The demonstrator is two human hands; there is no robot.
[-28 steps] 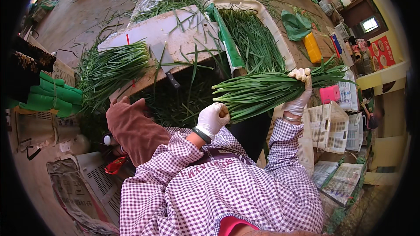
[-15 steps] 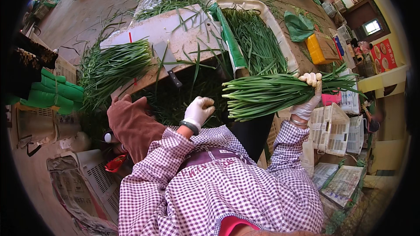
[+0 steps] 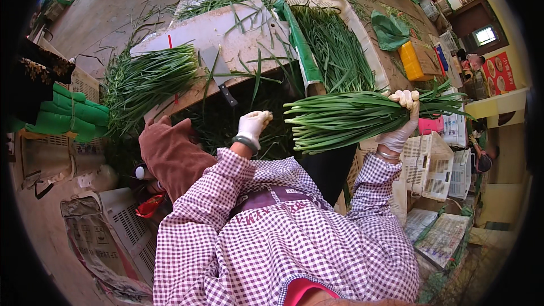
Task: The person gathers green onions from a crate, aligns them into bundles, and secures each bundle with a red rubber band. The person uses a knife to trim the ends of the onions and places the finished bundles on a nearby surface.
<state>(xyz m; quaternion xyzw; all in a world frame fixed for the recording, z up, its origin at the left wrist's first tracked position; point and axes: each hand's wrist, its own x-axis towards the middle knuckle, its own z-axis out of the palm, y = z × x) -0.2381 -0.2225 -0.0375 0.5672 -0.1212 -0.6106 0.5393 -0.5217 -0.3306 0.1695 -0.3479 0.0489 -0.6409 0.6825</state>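
My right hand point(image 3: 401, 118), in a white glove, is wrapped round a big bunch of garlic chives point(image 3: 340, 119). The bunch lies level, pale cut stem ends to the left, leaf tips out past the hand on the right. Left of those stem ends is my left hand point(image 3: 253, 125), gloved and closed, apart from the bunch; anything in its fingertips is too small to name. Beyond it, a cleaver point(image 3: 215, 67) with a black handle rests at the near edge of a pale board point(image 3: 232, 28). Another heap of chives point(image 3: 158, 76) lies on the board's left side.
Behind the held bunch stands a white crate point(image 3: 378, 71) full of chives, a green strip point(image 3: 299, 51) along its left side. A brown cloth point(image 3: 175, 156) covers something near my left forearm. Green bundles point(image 3: 76, 114) lie far left; white crates point(image 3: 428, 164) stand at right.
My left hand has moved slightly up and away from me, staying closed. My right hand keeps its hold on the chives, which have hardly shifted.
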